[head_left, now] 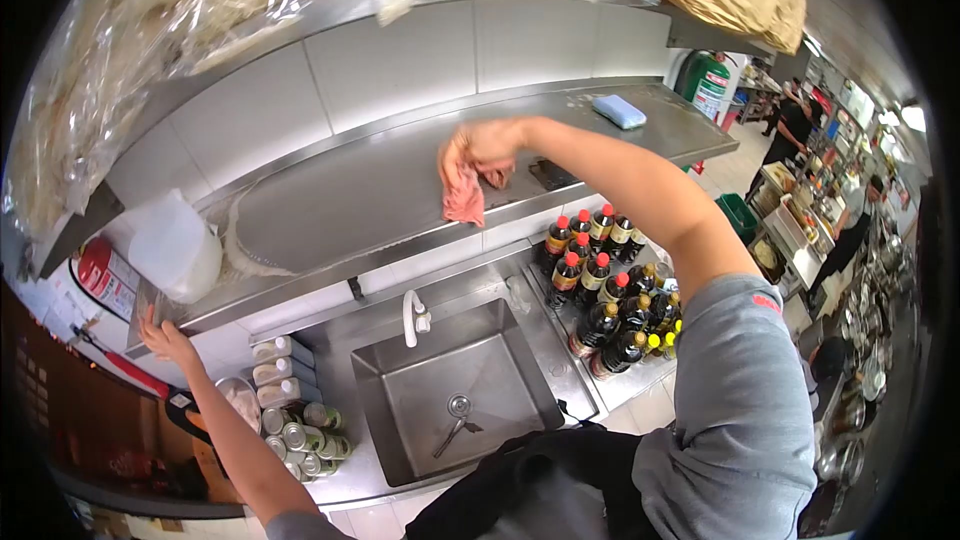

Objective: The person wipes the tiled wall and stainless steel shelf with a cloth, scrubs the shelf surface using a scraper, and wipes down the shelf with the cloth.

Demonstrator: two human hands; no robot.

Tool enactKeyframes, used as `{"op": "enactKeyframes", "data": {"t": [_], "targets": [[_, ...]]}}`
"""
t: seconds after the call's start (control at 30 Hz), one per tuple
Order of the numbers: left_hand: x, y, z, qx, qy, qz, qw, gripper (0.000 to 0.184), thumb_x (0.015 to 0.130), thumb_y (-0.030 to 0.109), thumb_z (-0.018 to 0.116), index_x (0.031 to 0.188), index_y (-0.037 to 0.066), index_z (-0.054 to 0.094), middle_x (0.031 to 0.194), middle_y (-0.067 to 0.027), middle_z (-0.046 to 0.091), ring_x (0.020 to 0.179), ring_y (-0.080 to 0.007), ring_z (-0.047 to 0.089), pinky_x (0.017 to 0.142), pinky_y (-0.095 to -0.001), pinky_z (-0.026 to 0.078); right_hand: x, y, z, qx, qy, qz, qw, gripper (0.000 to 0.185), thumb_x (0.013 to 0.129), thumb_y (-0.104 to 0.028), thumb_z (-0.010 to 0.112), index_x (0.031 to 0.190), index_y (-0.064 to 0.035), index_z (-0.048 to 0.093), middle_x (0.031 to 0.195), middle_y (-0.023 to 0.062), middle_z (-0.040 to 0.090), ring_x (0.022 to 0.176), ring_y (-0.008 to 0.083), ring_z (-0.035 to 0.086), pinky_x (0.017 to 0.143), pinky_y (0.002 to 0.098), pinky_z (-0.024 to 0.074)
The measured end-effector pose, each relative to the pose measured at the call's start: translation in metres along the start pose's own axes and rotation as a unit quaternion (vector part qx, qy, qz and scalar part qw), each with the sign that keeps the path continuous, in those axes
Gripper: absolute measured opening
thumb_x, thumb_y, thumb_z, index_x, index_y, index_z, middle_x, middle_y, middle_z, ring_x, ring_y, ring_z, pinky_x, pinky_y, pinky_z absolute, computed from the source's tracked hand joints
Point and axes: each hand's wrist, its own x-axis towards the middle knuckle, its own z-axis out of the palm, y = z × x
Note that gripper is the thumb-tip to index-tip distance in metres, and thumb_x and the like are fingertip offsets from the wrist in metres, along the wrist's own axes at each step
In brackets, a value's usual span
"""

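Observation:
On the steel shelf above the sink, my right hand is closed on a pink cloth, part of which hangs toward the shelf's front edge. A blue sponge lies farther right on the same shelf, beyond my forearm. At the shelf's left front corner, my left hand rests with its fingers apart and holds nothing. Just behind it stands a white translucent plastic container. A dark flat item lies partly hidden by my right forearm.
Below are a sink with a white faucet, several dark bottles with red caps on the right, and cans on the left. Plastic-wrapped goods hang over the shelf. People stand far right.

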Motion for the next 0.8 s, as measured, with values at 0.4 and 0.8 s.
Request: {"op": "enactKeyframes", "data": {"t": [0.4,0.8], "targets": [[-0.020,0.291,-0.086,-0.202,0.052,0.137,0.968,0.030,0.090,0.012,0.052,0.116,-0.001,0.056,0.128,-0.0161,0.052,0.121,-0.0324,0.045,0.103,-0.0441,0.031,-0.186,-0.017,-0.064,0.185,0.429,0.283,0.838,0.025,0.093,-0.008,0.042,0.095,-0.0036,0.067,0.072,0.0145,0.064,0.043,0.0192,0.053,0.040,0.0359,0.0472],[-0.111,0.641,-0.017,-0.273,-0.488,0.288,0.778,0.033,0.080,0.032,0.070,0.097,0.004,0.065,0.130,-0.0112,0.053,0.123,-0.0312,0.046,0.100,-0.0451,0.037,-0.242,0.086,0.028,-0.248,0.478,0.483,0.691,0.037,0.091,-0.044,0.049,0.120,-0.0272,0.064,0.119,0.0100,0.061,0.115,0.0320,0.053,0.096,0.0541,0.0392]]}}
